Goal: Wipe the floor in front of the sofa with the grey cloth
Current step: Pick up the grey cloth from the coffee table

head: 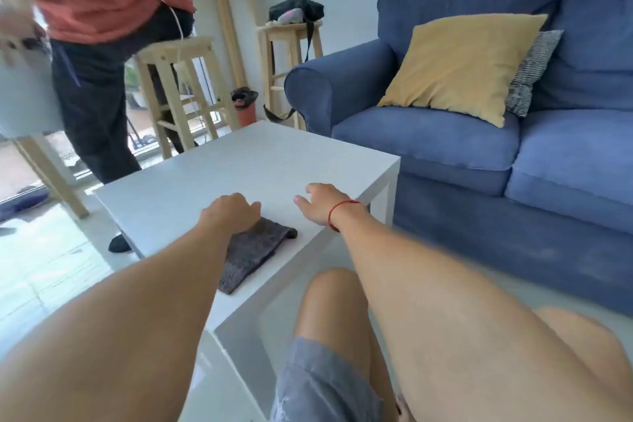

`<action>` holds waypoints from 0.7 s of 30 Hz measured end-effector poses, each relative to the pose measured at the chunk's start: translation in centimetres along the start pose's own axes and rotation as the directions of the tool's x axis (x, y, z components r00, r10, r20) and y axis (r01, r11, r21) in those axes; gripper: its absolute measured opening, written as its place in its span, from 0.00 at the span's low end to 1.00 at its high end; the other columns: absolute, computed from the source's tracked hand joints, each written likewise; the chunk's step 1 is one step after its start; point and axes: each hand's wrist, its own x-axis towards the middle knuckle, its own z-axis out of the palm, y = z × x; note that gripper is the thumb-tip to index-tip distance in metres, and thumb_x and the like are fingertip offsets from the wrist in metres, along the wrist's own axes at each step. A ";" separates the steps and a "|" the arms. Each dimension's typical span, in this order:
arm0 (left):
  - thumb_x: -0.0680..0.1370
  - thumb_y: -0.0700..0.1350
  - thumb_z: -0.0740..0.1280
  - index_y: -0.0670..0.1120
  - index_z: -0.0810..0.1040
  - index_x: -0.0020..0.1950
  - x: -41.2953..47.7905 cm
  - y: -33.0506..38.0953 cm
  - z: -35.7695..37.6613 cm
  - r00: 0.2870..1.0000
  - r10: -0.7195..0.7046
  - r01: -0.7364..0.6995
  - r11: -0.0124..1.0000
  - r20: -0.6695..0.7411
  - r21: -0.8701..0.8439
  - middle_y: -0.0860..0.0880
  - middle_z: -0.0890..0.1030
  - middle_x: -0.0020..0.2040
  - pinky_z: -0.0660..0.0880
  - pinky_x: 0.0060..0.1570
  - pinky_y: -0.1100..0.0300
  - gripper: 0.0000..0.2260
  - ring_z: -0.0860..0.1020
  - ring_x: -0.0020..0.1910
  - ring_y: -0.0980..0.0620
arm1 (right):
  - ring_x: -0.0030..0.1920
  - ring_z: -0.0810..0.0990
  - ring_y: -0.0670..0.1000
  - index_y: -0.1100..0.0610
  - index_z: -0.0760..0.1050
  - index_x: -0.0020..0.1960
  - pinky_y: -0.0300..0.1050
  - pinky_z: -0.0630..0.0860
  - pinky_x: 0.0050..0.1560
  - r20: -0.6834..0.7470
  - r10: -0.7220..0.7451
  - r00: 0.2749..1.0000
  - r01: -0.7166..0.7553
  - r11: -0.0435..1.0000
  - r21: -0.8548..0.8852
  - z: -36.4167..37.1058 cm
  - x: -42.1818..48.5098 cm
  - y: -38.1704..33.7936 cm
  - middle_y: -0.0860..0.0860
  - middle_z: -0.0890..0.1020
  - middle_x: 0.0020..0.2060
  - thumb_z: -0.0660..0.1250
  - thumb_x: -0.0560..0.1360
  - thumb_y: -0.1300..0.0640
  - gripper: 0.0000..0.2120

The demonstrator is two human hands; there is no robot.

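Pickup step — grey cloth (251, 255) lies folded on white table (191, 178), 6 o'clock edge. Left hand (231, 212) curled on its far end, grip unclear; right hand (320, 202) open, empty. Next: lift cloth, go to floor (346, 250) w/ sofa (445, 144) at 3 o'clock.

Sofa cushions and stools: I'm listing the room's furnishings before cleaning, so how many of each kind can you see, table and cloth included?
Sofas: 1, blue sofa
Loose cushions: 2, yellow cushion, grey patterned cushion
Wooden stools: 2, near stool, far stool
Tables: 1, white coffee table
Cloths: 1, grey cloth, under the left hand
Total: 7
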 end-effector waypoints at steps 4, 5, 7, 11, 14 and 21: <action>0.77 0.63 0.57 0.40 0.73 0.67 -0.7 -4.7 0.6 0.993 -0.102 0.099 0.994 0.059 0.054 0.40 0.76 0.64 0.72 0.62 0.49 0.30 0.74 0.63 0.39 | 0.62 0.75 0.59 0.59 0.74 0.63 0.50 0.71 0.59 0.103 -0.046 0.994 0.062 0.987 -0.150 2.8 -0.7 -3.9 0.56 0.78 0.63 0.60 0.73 0.33 0.32; 0.76 0.64 0.58 0.40 0.73 0.67 -0.6 -5.3 0.8 0.994 -0.097 0.093 0.993 0.053 0.073 0.40 0.75 0.65 0.72 0.61 0.49 0.31 0.74 0.63 0.39 | 0.61 0.76 0.58 0.58 0.73 0.63 0.49 0.71 0.57 0.146 -0.046 0.988 0.071 0.982 -0.174 3.1 -0.7 -4.7 0.55 0.78 0.62 0.62 0.70 0.31 0.35; 0.75 0.65 0.60 0.40 0.72 0.67 -0.4 -5.8 0.6 0.995 -0.084 0.078 0.993 0.062 0.090 0.40 0.75 0.65 0.72 0.60 0.50 0.33 0.73 0.63 0.39 | 0.61 0.76 0.56 0.57 0.72 0.63 0.48 0.69 0.54 0.224 -0.007 0.975 0.050 0.981 -0.188 3.2 -0.8 -5.6 0.54 0.78 0.60 0.67 0.66 0.30 0.38; 0.76 0.64 0.58 0.41 0.70 0.69 -0.5 -5.6 -0.2 0.984 -0.076 0.057 0.991 0.164 0.119 0.43 0.76 0.66 0.70 0.59 0.51 0.31 0.75 0.63 0.41 | 0.47 0.75 0.55 0.56 0.73 0.58 0.43 0.69 0.46 0.305 0.042 0.951 0.019 0.981 -0.195 3.2 -1.6 -6.8 0.53 0.75 0.48 0.70 0.69 0.36 0.28; 0.79 0.61 0.54 0.41 0.71 0.69 -0.6 -5.1 -0.1 0.983 -0.038 0.017 0.993 0.180 0.119 0.42 0.75 0.67 0.69 0.61 0.51 0.29 0.74 0.63 0.41 | 0.47 0.76 0.56 0.57 0.72 0.59 0.44 0.72 0.48 0.300 0.024 0.954 0.029 0.985 -0.169 2.6 -1.7 -7.4 0.53 0.75 0.50 0.69 0.72 0.43 0.23; 0.81 0.56 0.54 0.38 0.70 0.69 -1.9 1.0 -1.8 0.999 0.050 -0.051 0.924 -0.012 -0.378 0.37 0.76 0.64 0.68 0.63 0.48 0.26 0.74 0.62 0.37 | 0.53 0.82 0.60 0.64 0.69 0.65 0.54 0.81 0.55 0.138 0.249 0.959 -0.265 0.607 0.749 -2.1 -2.2 -2.5 0.59 0.79 0.56 0.79 0.65 0.60 0.32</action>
